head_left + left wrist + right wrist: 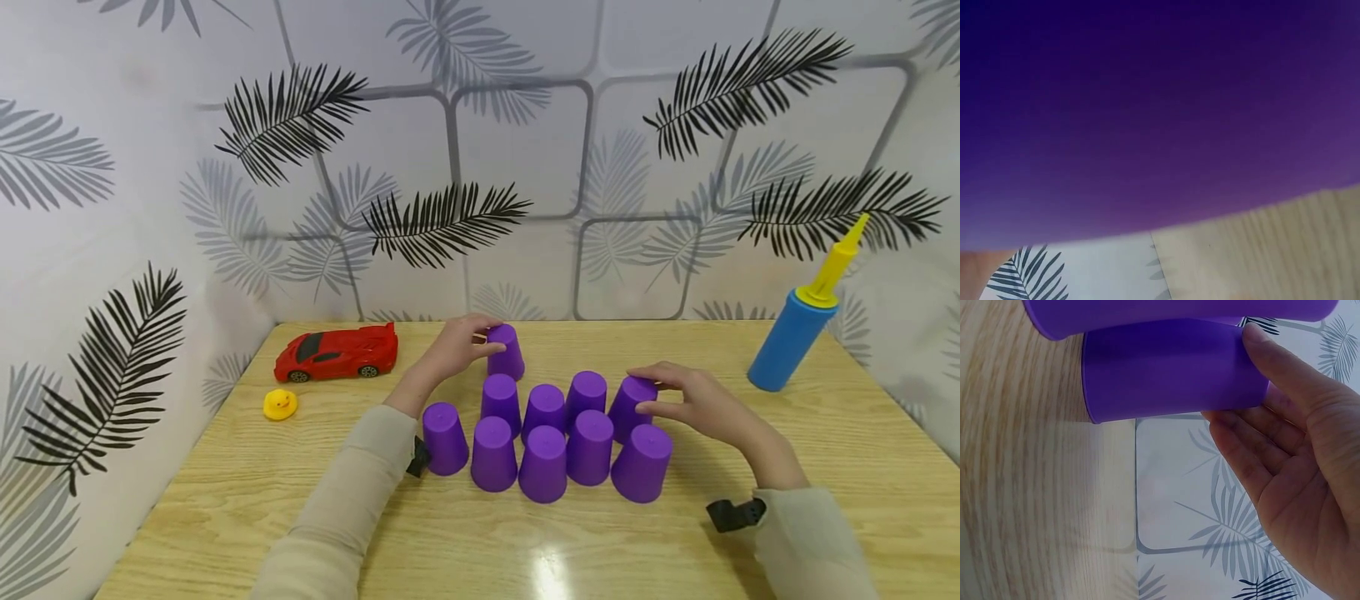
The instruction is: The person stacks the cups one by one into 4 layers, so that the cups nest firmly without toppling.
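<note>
Several purple cups stand upside down on the table, most of them clustered in front of me. At the back, my left hand (457, 346) holds one purple cup (507, 354) near its top, thumb and fingers on either side. A cup's side (1160, 112) fills most of the left wrist view, blurred and very close. My right hand (697, 402) grips another purple cup (628, 408) at the cluster's right rear. In the right wrist view the thumb and fingers (1238, 447) lie around that cup's closed end, and a nearer cup (1179, 312) overlaps it.
A red toy car (337, 352) and a yellow rubber duck (281, 404) sit at the table's left. On the right stands a blue and yellow hand pump (795, 337). A leaf-patterned wall (517, 150) rises behind the wooden table (465, 550).
</note>
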Demonstrator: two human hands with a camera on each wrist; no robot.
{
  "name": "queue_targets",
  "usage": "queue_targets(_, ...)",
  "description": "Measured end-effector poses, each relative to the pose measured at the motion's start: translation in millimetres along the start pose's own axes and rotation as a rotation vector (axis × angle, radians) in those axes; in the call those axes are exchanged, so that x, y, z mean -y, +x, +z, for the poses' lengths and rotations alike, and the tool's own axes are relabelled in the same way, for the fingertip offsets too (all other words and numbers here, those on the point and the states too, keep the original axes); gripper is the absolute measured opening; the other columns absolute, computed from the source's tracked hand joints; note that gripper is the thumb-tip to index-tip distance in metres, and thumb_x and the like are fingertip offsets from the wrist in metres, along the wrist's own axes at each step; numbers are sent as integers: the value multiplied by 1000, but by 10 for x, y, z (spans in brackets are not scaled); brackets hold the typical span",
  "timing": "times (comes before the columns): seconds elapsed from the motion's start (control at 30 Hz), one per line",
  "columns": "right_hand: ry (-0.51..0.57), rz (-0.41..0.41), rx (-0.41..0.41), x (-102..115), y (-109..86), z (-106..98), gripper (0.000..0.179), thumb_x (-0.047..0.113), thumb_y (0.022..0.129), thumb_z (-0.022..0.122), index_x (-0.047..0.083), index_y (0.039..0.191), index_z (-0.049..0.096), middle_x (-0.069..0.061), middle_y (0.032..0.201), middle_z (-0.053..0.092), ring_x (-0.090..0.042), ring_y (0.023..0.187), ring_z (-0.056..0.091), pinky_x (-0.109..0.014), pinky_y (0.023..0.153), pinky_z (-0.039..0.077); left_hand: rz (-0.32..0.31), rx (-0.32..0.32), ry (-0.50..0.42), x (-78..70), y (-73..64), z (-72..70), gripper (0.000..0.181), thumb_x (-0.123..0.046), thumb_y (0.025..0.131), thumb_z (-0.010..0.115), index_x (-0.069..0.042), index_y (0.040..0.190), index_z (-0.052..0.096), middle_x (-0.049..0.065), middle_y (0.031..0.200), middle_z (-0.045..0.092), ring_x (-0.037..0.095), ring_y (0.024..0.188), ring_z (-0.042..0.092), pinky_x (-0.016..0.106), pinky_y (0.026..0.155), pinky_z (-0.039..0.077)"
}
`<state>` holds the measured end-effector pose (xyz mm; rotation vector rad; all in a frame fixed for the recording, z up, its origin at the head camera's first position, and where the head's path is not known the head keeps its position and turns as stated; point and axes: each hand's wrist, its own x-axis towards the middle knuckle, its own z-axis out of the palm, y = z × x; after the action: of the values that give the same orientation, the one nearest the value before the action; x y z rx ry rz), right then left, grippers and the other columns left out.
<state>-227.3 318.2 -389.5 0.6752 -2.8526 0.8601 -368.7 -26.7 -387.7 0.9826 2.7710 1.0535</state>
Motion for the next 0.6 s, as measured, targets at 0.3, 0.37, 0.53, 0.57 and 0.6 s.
queue_targets(0.3, -20, -18, -6, 16, 34, -17, 48, 26, 91, 70, 6, 133, 59, -10, 120, 69, -27, 105, 67, -48, 91, 57, 8, 25, 105, -56, 20, -22, 50, -24, 94, 66, -1, 137, 55, 17, 132, 62, 28, 117, 63, 35, 99, 56)
queue_targets(0.37, -28, -24, -6, 11, 38, -23, 48, 26, 91, 70, 5, 133, 59, -9, 118, 69, -27, 105, 67, -48, 91, 57, -15, 21, 82, -50, 5, -34, 54, -26, 94, 66, -2, 140, 52, 17, 136, 59, 30, 122, 61, 37, 101, 55)
queue_targets(0.53, -53, -52, -56, -27, 20, -32, 45, 21, 89, 72, 2, 128, 62, -8, 113, 70, -26, 100, 68, -48, 89, 58, -76, -4, -5, 3, -125, -128, 61, -33, 95, 65, -6, 146, 44, 15, 148, 49, 31, 133, 53, 42, 108, 50)
queue_targets(0.57, -62, -60, -82, -41, 16, -31, 43, 20, 88, 73, 1, 126, 62, -9, 112, 70, -26, 98, 68, -48, 88, 58, -83, -7, -24, 11, -169, -161, 61, -33, 95, 64, -7, 146, 45, 15, 148, 49, 31, 134, 52, 42, 108, 49)
queue_targets(0.6, -74, -67, -113, -57, 14, -27, 43, 18, 87, 74, 1, 125, 63, -10, 111, 70, -26, 97, 68, -47, 86, 59, -81, -8, -38, 14, -219, -199, 60, -34, 96, 63, -8, 146, 45, 14, 148, 49, 31, 134, 52, 43, 109, 49)
